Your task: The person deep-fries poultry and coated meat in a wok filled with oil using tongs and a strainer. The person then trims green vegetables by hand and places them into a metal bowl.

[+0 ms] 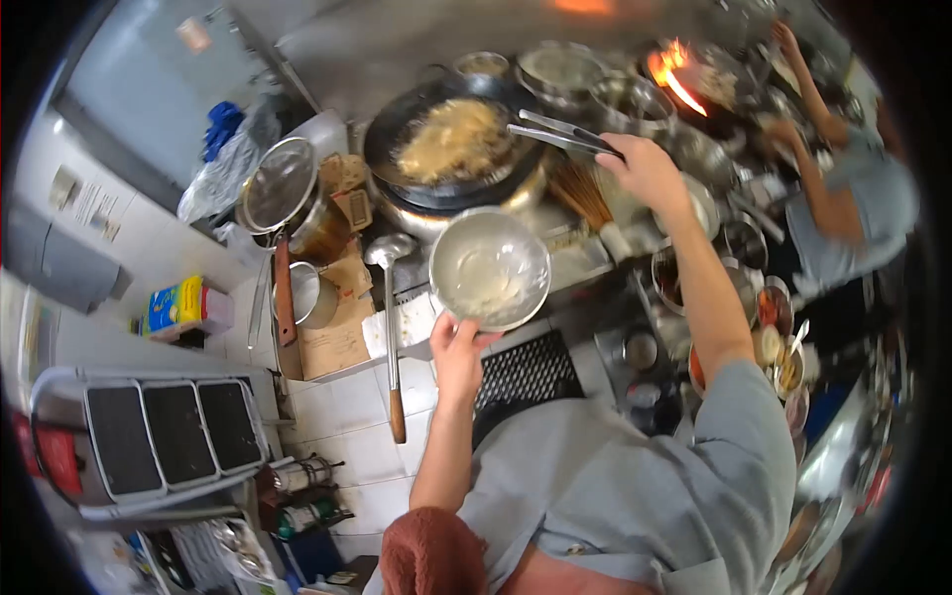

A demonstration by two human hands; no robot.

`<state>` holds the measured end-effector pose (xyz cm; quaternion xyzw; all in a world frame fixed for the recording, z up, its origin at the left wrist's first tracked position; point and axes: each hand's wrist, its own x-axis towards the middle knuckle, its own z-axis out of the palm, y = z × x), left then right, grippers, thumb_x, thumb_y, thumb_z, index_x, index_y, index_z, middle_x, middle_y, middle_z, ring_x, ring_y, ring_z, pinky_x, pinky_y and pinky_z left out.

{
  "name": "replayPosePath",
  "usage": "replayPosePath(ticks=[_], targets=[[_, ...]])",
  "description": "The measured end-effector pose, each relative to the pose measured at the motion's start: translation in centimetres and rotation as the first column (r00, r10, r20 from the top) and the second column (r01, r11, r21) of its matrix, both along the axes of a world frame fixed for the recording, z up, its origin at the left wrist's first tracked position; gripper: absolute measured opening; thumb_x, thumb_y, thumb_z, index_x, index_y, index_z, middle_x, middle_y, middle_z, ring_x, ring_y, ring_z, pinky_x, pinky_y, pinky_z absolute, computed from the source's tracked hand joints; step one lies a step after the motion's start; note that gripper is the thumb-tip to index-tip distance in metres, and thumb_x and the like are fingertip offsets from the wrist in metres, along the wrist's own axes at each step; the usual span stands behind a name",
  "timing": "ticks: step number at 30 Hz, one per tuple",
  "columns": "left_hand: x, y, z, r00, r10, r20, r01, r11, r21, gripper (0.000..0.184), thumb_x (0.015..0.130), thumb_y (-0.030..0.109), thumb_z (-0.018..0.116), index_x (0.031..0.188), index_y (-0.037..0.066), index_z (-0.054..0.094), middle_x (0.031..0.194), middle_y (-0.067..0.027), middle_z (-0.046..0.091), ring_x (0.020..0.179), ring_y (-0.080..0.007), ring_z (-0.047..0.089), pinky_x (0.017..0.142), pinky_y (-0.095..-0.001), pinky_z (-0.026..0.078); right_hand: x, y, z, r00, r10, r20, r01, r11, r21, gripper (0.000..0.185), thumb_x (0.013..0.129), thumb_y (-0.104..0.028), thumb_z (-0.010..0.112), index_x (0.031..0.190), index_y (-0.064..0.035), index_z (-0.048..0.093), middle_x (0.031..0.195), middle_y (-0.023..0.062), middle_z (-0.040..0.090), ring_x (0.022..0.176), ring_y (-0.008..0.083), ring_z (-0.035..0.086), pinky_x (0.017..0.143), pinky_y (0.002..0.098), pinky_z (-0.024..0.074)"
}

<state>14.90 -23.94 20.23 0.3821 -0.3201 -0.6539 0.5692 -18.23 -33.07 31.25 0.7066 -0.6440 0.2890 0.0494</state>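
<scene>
My left hand (459, 352) grips the near rim of a metal mixing bowl (491, 268), whose inside is smeared with pale batter. Up and to the right, my right hand (640, 174) is closed around metal tongs (560, 132) with dark handles. The tongs' tips point left, at the right rim of a large black wok (392, 139). In the wok lies a golden, battered mass of food (451, 141) in bubbling oil. A long ladle (392, 327) with a wooden handle end rests left of the bowl.
A strainer (281, 188) sits over a pot at the left. A bamboo brush (580, 195) stands right of the wok. Flames (676, 74) rise from another wok, where a co-worker (853, 193) works. Several seasoning bowls line the right side. A black mat (531, 372) lies below.
</scene>
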Motion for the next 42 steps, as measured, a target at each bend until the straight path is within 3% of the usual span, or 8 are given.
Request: replayPosePath(ticks=[5, 6, 10, 18, 25, 30, 37, 42], targets=[[-0.8, -1.1, 0.1, 0.935, -0.354, -0.029, 0.354, 0.935, 0.019, 0.006, 0.086, -0.003, 0.053, 0.086, 0.003, 0.055, 0.094, -0.0092, 0.064, 0.083, -0.0178, 0.065, 0.069, -0.036, 0.061, 4.6, 19.0, -5.0, 0.954, -0.154, 0.259, 0.151, 0.988, 0.03, 0.036, 0.081, -0.014, 0.066, 0.113, 0.0001, 0.058, 0.089, 0.0181, 0.061, 0.083, 0.0377, 0.06, 0.074, 0.0399, 0.0486], [-1.2, -1.0, 0.0, 0.906, -0.422, -0.029, 0.422, 0.906, 0.018, 0.006, 0.086, -0.003, 0.053, 0.086, 0.003, 0.054, 0.094, -0.0098, 0.065, 0.081, -0.0182, 0.065, 0.069, -0.0362, 0.061, 5.8, 22.1, -8.2, 0.967, -0.162, 0.199, 0.192, 0.971, -0.144, 0.038, 0.08, -0.013, 0.067, 0.115, -0.0008, 0.057, 0.086, 0.0163, 0.059, 0.077, 0.0359, 0.059, 0.069, 0.0397, 0.0484], [-4.9, 1.6, -2.1, 0.738, -0.675, 0.03, 0.669, 0.736, 0.106, 0.009, 0.083, -0.002, 0.054, 0.092, 0.001, 0.055, 0.093, -0.0102, 0.063, 0.081, -0.0181, 0.064, 0.067, -0.0331, 0.06, 11.2, 35.0, -12.6, 0.799, -0.563, 0.209, 0.562, 0.824, 0.071, 0.042, 0.078, -0.012, 0.069, 0.116, -0.002, 0.056, 0.084, 0.0137, 0.058, 0.072, 0.0316, 0.059, 0.062, 0.0377, 0.0479], [-11.2, 16.0, -2.6, 0.13, -0.99, 0.052, 0.983, 0.136, 0.127, 0.023, 0.083, -0.003, 0.052, 0.106, -0.003, 0.053, 0.102, -0.0135, 0.062, 0.088, -0.0207, 0.064, 0.07, -0.0355, 0.06, 22.3, 54.2, -13.8, 0.33, -0.828, 0.454, 0.906, 0.413, 0.093, 0.041, 0.082, -0.018, 0.066, 0.116, 0.0024, 0.057, 0.088, 0.0155, 0.06, 0.076, 0.0328, 0.059, 0.068, 0.0385, 0.0479], [-14.9, 32.7, -6.0, -0.403, -0.914, -0.044, 0.871, -0.398, 0.287, 0.026, 0.084, 0.001, 0.054, 0.11, 0.001, 0.052, 0.103, -0.0111, 0.062, 0.092, -0.0222, 0.063, 0.078, -0.0433, 0.058, 31.5, 65.4, -14.4, -0.089, -0.681, 0.727, 0.985, 0.047, 0.164, 0.042, 0.088, -0.021, 0.062, 0.122, 0.0016, 0.055, 0.106, 0.0188, 0.064, 0.095, 0.0289, 0.061, 0.084, 0.0361, 0.0458], [-16.5, 44.1, -8.1, -0.529, -0.835, -0.154, 0.793, -0.551, 0.259, 0.026, 0.085, 0.0, 0.053, 0.111, 0.001, 0.052, 0.11, -0.0103, 0.059, 0.104, -0.0223, 0.058, 0.092, -0.0477, 0.051, 36.4, 70.7, -16.2, -0.327, -0.438, 0.838, 0.944, -0.182, 0.274, 0.046, 0.089, -0.023, 0.062, 0.125, 0.0042, 0.052, 0.104, 0.0189, 0.064, 0.094, 0.0216, 0.061, 0.086, 0.0315, 0.046], [-15.0, 48.7, -9.3, -0.681, -0.715, -0.158, 0.655, -0.691, 0.305, 0.013, 0.091, 0.008, 0.056, 0.103, 0.002, 0.054, 0.101, -0.0078, 0.059, 0.098, -0.0201, 0.058, 0.092, -0.044, 0.05, 39.0, 72.2, -17.8, -0.337, -0.513, 0.79, 0.939, -0.247, 0.24, 0.049, 0.088, -0.026, 0.065, 0.123, 0.0067, 0.054, 0.11, 0.0221, 0.065, 0.098, 0.0215, 0.062, 0.087, 0.0324, 0.0468], [-11.3, 45.8, -5.0, -0.915, -0.377, 0.141, 0.393, -0.914, 0.103, 0.028, 0.091, 0.018, 0.061, 0.115, 0.005, 0.055, 0.111, -0.0061, 0.058, 0.103, -0.0159, 0.056, 0.091, -0.0315, 0.046, 34.1, 70.2, -18.8, -0.177, -0.496, 0.85, 0.974, 0.036, 0.224, 0.044, 0.088, -0.02, 0.065, 0.122, 0.0064, 0.055, 0.111, 0.0208, 0.064, 0.103, 0.0227, 0.061, 0.089, 0.0314, 0.0466]])
